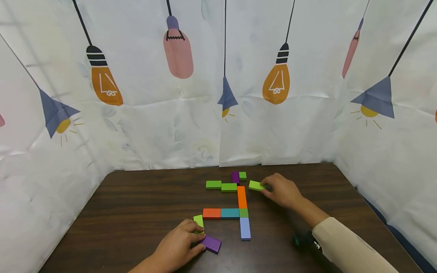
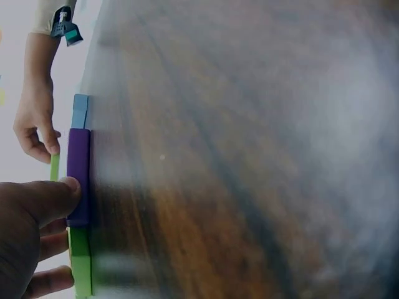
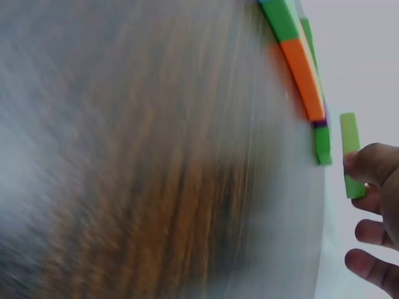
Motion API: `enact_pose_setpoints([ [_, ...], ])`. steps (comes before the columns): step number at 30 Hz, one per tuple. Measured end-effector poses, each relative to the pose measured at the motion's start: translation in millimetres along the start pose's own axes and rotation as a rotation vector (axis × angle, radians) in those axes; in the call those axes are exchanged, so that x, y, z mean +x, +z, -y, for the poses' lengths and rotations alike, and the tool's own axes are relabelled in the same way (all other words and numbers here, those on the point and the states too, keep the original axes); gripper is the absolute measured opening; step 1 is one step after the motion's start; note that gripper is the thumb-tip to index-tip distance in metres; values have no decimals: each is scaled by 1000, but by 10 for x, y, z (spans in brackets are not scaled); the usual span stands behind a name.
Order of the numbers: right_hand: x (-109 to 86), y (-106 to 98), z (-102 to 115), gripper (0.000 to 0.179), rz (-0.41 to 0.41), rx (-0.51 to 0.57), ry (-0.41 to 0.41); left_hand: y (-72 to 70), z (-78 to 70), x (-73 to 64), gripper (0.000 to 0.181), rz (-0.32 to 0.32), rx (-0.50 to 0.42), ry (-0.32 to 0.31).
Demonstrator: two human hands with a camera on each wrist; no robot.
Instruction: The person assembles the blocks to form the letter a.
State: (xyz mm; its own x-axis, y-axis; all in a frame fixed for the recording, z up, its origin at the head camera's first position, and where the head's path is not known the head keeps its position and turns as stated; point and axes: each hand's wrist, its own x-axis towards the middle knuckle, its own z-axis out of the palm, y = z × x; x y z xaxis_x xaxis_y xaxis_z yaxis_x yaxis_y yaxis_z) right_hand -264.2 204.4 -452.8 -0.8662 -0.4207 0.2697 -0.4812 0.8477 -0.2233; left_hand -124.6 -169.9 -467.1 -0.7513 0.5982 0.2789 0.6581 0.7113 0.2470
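My left hand (image 1: 179, 244) pinches a purple block (image 1: 212, 245) near the front of the table, thumb on its near side. Just beyond it, a lime-green block (image 1: 198, 220) is partly covered by the left fingers. In the left wrist view the thumb presses on the purple block (image 2: 78, 177). A light green block (image 1: 255, 185) is pinched between the thumb and fingers of my right hand (image 1: 283, 191). In the right wrist view this green block (image 3: 350, 134) appears raised above the table, apart from the others.
Mid-table, a laid-out line joins a red-orange block (image 1: 211, 214), a teal block (image 1: 230, 214), a small green block (image 1: 243, 213), an orange block (image 1: 241, 197) and a periwinkle block (image 1: 245, 228). Farther back lie green blocks (image 1: 213, 185) and a dark purple block (image 1: 235, 177) on the brown table (image 1: 143, 204).
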Motion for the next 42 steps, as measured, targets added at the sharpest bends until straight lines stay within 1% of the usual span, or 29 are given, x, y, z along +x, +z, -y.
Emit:
enact_pose_setpoints([
  [3,-49,-3,65,22,-42,20,-48,-5,8,-5,24,-5,-3,5],
  [7,-107,-11,159,22,-71,34,-105,-12,27,-19,24,-16,-10,22],
  [12,-165,4,246,24,-70,60,-162,-15,58,-39,24,-23,-3,25],
  [19,-246,33,414,22,-53,124,-286,-10,58,-35,25,-18,-9,15],
  [22,-279,36,514,20,-26,132,-326,-13,52,-34,24,-19,-16,16],
  [27,-327,54,650,18,18,166,-399,-9,54,-39,24,-36,-16,37],
  [31,-356,76,731,18,42,199,-442,-10,58,-39,24,-37,-13,43],
  [34,-375,93,781,17,58,213,-474,-13,62,-36,24,-28,-11,33],
  [39,-416,113,844,16,67,209,-535,-7,70,-33,24,-23,-8,24],
  [42,-445,119,865,16,72,204,-555,1,74,-37,24,-24,-5,28],
])
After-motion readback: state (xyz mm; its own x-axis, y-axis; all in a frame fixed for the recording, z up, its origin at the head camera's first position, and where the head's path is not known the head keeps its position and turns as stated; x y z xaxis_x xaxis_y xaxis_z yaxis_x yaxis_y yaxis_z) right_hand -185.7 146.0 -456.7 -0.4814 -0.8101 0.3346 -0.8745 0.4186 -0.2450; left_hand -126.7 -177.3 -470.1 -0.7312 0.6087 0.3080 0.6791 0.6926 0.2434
